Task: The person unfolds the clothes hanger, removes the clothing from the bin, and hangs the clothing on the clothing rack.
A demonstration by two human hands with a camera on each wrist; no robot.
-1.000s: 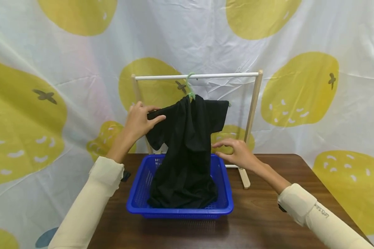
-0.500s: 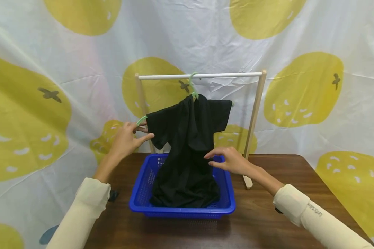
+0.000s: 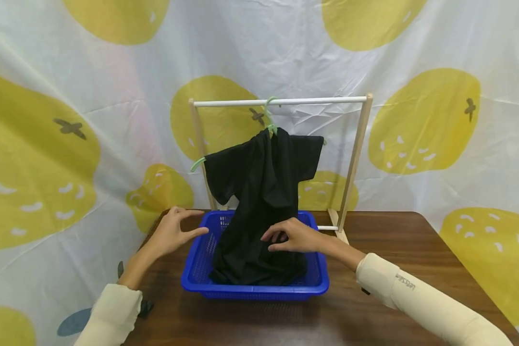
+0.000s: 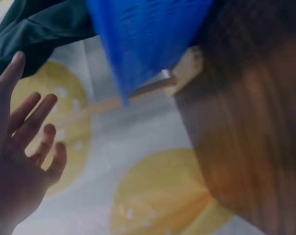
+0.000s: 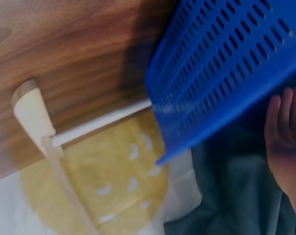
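A black short-sleeved shirt [image 3: 259, 178] hangs on a green hanger [image 3: 270, 115], hooked over the white bar of a small rack [image 3: 324, 101]. Its lower part lies bunched in a blue basket [image 3: 259, 289]. One green hanger end sticks out of the sleeve on the left. My left hand [image 3: 171, 232] is beside the basket's left rim, thumb and fingers apart, holding nothing. Over the basket, in front of the shirt's lower part, is my right hand [image 3: 296, 235], fingers loosely bent; nothing shows between them. Whether it touches the cloth, I cannot tell.
Everything stands on a brown wooden table [image 3: 380, 269]. A wooden foot of the rack [image 5: 33, 115] rests on the tabletop to the right of the basket. Behind hangs a white curtain [image 3: 311, 57] with yellow fruit prints.
My left hand has let go of the left sleeve and moved down and left, leaving the green hanger end exposed. My right hand has moved left and down, over the basket.
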